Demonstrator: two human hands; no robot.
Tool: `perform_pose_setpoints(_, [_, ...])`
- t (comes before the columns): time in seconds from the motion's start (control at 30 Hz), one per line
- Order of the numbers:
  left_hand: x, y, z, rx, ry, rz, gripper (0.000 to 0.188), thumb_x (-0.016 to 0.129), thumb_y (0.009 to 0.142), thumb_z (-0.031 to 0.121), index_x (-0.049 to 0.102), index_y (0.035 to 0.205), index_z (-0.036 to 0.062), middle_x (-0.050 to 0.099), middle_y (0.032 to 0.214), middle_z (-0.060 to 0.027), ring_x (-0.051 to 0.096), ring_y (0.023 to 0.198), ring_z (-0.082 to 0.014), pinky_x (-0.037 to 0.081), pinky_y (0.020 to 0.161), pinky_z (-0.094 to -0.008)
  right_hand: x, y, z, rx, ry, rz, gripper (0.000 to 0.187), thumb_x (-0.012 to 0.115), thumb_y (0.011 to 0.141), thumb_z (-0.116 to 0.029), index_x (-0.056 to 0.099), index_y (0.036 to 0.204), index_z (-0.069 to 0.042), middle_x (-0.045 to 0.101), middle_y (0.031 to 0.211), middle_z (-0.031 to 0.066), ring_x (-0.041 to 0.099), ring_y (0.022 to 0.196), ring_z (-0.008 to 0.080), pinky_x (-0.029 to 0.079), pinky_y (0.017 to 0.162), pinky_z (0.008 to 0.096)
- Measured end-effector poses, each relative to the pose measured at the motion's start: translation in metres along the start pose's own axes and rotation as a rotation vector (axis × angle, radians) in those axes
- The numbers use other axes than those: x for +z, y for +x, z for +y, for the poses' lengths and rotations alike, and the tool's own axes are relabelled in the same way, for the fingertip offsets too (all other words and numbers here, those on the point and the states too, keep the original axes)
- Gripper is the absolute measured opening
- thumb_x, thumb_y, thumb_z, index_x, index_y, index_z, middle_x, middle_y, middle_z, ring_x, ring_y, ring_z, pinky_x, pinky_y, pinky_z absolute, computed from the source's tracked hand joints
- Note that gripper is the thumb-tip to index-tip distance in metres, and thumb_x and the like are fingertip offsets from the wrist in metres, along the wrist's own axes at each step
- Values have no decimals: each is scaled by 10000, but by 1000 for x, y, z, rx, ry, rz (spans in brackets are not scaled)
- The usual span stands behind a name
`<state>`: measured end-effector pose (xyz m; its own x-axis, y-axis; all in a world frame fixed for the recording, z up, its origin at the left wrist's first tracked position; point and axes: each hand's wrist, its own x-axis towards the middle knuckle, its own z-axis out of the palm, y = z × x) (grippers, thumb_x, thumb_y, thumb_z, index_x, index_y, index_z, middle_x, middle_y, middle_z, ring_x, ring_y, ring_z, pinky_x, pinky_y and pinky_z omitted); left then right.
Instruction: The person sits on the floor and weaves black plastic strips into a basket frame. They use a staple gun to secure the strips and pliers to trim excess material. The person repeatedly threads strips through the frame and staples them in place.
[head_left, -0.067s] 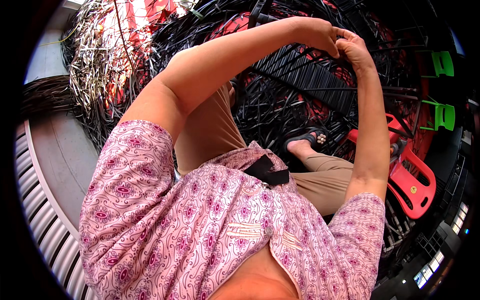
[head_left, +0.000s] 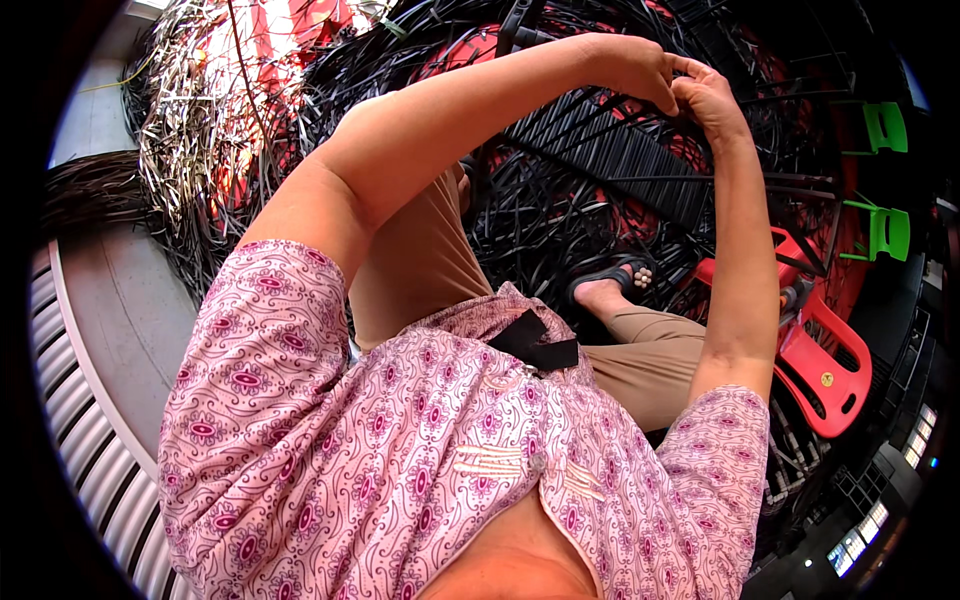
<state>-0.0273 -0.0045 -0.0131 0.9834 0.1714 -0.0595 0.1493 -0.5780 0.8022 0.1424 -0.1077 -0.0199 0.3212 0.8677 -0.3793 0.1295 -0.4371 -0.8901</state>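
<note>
My two hands meet at the upper right, above a frame strung with black strips. My left hand point(head_left: 640, 72) reaches across from the left, its fingers bent and closed. Against its fingertips, my right hand point(head_left: 708, 100) is pinched, thumb and fingers together. Whatever lies between the fingers is too small or hidden to make out. Just below the hands is a panel of black strips point(head_left: 625, 150), laid side by side in close rows. Long dark bars or strips stick out past its right side, passing behind my right forearm.
Loose black strips point(head_left: 520, 225) lie heaped around my feet, with a sunlit tangle point(head_left: 200, 110) at upper left. A red plastic chair point(head_left: 825, 370) stands at right, beyond my right arm. Two green chairs point(head_left: 886, 128) are at far right. My sandalled foot point(head_left: 610, 285) rests among the strips.
</note>
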Motion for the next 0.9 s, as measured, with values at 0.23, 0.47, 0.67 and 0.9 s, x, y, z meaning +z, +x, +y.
perform_pose_setpoints(0.23, [0, 2, -15, 263, -175, 115, 246, 658, 831, 208, 710, 994, 31, 682, 823, -80, 634, 740, -180, 497, 688, -323, -7, 14, 8, -36, 6, -28, 366, 711, 757, -13, 661, 1119, 10, 645, 753, 7, 548, 572, 51, 411, 504, 163])
perform_pose_setpoints(0.47, [9, -8, -8, 380, 256, 221, 352, 782, 751, 273, 686, 1050, 115, 704, 892, -78, 682, 833, -265, 515, 731, -381, -15, 29, 20, 47, 0, -139, 227, 621, 776, 31, 678, 996, 30, 683, 880, 50, 614, 725, 99, 491, 686, 225])
perform_pose_setpoints(0.67, [18, -16, 6, 257, 407, 352, 319, 752, 774, 377, 684, 983, 145, 699, 848, -68, 679, 799, -285, 521, 696, -406, -13, 32, 27, 20, 11, -142, 144, 620, 736, 37, 676, 864, 3, 629, 714, 13, 517, 558, 75, 391, 505, 208])
perform_pose_setpoints(0.9, [20, -16, 10, 230, 447, 355, 322, 743, 765, 356, 685, 982, 125, 695, 846, -87, 677, 771, -301, 525, 675, -417, -13, 26, 23, 33, 3, -103, 202, 648, 747, 11, 692, 943, -12, 651, 744, 4, 535, 567, 60, 404, 516, 198])
